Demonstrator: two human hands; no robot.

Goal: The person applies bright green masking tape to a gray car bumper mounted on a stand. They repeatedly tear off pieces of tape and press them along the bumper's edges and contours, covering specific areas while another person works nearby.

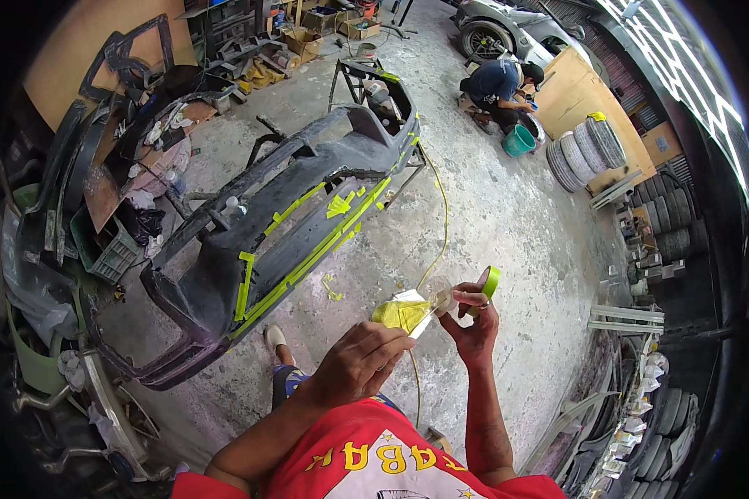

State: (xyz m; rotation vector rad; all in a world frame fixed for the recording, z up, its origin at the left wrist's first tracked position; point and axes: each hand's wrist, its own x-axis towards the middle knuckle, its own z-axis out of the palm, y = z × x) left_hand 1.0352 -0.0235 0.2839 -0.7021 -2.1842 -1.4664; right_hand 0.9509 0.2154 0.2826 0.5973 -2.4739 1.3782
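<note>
In front of my chest, my left hand point(359, 363) is closed on a yellow-and-white packet point(401, 315), gripping its lower edge. My right hand point(472, 331) pinches a clear plastic piece point(438, 293) beside the packet; its exact kind is unclear. A roll of lime-green tape point(491, 283) hangs on the right hand by its fingers. Ahead and to the left, a dark grey car bumper point(329, 162) rests on a metal stand. Lime-green tape strips point(245, 287) run along the bumper's edges and openings.
A yellow cord point(446, 218) crosses the concrete floor past the bumper. Scraps of green tape point(332, 288) lie nearby. Further off, a person point(501, 87) crouches by a teal bucket point(518, 141). Tires point(605, 143) stand at right; a green crate point(108, 249) and car parts crowd the left.
</note>
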